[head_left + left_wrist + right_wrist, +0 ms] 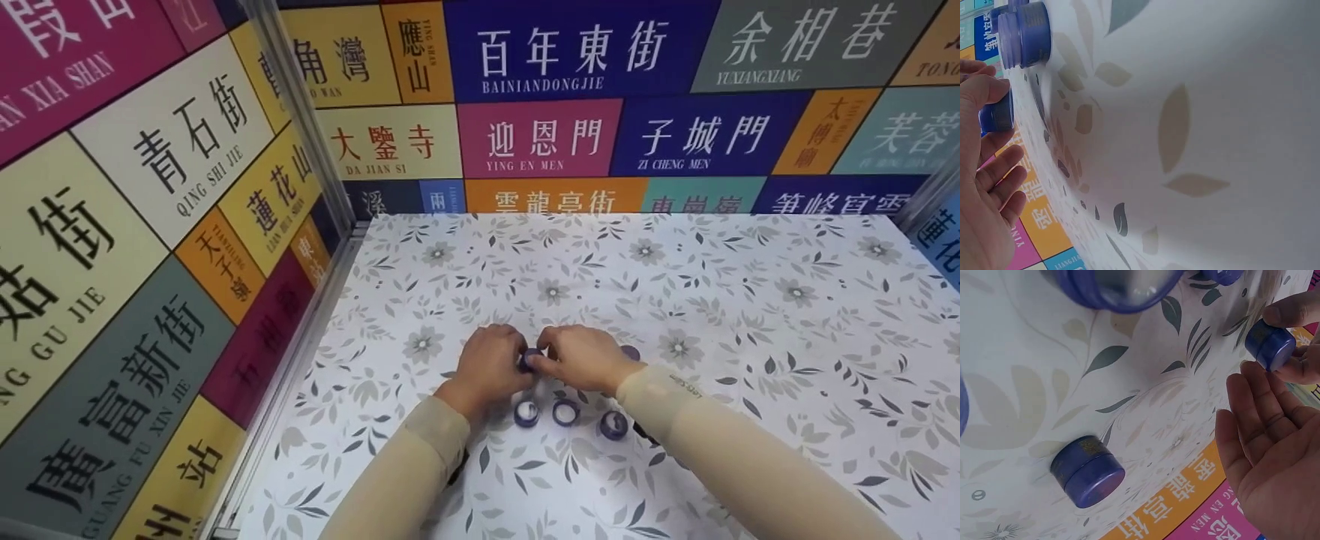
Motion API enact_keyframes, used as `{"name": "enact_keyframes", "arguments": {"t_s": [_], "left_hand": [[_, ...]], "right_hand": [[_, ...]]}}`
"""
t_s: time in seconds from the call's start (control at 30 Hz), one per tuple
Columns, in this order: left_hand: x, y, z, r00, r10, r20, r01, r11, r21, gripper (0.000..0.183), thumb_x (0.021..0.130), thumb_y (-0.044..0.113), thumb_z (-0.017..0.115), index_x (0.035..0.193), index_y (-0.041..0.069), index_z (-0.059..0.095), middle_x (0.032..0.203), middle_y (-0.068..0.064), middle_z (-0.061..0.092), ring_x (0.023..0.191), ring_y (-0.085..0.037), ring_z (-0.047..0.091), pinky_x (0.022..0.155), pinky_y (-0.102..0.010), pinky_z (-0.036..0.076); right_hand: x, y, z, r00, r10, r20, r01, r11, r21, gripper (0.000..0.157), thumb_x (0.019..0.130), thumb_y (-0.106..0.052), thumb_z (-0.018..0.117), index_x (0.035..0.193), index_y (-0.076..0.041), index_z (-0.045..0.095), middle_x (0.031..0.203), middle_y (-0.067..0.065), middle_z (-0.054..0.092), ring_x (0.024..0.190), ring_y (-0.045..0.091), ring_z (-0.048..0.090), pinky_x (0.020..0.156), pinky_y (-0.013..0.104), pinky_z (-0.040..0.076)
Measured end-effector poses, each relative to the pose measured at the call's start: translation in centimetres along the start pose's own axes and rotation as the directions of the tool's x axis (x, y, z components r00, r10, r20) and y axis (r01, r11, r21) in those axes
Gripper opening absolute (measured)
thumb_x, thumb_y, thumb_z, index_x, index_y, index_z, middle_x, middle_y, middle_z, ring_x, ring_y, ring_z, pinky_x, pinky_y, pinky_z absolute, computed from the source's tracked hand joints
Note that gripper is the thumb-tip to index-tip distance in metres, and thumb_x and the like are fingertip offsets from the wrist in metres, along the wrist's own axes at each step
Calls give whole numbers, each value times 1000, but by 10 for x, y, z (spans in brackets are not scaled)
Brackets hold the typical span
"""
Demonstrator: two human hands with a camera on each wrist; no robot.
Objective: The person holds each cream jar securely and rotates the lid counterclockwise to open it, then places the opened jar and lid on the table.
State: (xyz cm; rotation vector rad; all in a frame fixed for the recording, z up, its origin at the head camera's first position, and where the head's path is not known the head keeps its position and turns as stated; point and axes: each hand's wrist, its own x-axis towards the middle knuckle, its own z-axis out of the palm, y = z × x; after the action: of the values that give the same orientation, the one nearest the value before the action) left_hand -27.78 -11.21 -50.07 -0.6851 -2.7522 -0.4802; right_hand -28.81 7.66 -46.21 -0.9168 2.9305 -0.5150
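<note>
Three round purple containers (565, 412) at lower centre, nearest.
Mid-frame, the left hand (489, 365) and right hand (586, 357) both pinch one small cylindrical purple-blue jar (531, 361); a second cylindrical purple jar (631, 351) shows just behind the right hand; multicoloured lettered panels (540, 139) span the top.

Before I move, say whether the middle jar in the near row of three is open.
Open: in the head view the middle jar has no lid on, its pale inside ringed in purple.

Soft light is brightening a floral tabletop (510, 262) in the head view; the right wrist view is looking dimmer.
</note>
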Motion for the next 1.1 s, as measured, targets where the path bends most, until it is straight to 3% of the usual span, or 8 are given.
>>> {"name": "enact_keyframes", "arguments": {"t_s": [0.27, 0.47, 0.7, 1.1], "left_hand": [[-1, 9, -14, 999, 49, -7, -49, 999, 24, 32, 68, 36, 77, 88, 12, 71, 88, 2, 63, 83, -22, 58, 80, -38, 45], [-4, 13, -18, 1000, 21, 21, -21, 999, 29, 34, 69, 36, 76, 93, 13, 72, 91, 3, 63, 86, -21, 58, 83, -37, 45], [-11, 13, -18, 998, 41, -40, -41, 999, 1, 32, 73, 40, 76, 89, 12, 74, 87, 5, 65, 81, -20, 60, 77, -35, 47], [-12, 7, -24, 998, 64, 14, -63, 996, -58, 34, 75, 44, 77, 93, 15, 78, 93, 4, 71, 84, -19, 64, 83, -34, 48]], "right_hand": [[-2, -5, -2, 999, -14, -51, 15, 999, 34, 29, 88, -45, 71, 92, -17, 69, 76, -5, 65, 66, 14, 58, 64, 39, 49], [-5, -8, -2, 997, -3, -72, 9, 996, 84, 24, 87, -40, 72, 91, -16, 70, 75, -8, 65, 67, 13, 59, 66, 37, 51], [-11, -9, -3, 997, -28, -69, 40, 982, 187, 16, 87, -30, 72, 90, -14, 69, 70, -12, 62, 66, 12, 58, 67, 36, 49], [-12, -9, -8, 998, -62, -2, 59, 943, 328, 12, 90, -20, 72, 96, -10, 69, 83, -5, 71, 76, 11, 65, 75, 35, 53]]}}
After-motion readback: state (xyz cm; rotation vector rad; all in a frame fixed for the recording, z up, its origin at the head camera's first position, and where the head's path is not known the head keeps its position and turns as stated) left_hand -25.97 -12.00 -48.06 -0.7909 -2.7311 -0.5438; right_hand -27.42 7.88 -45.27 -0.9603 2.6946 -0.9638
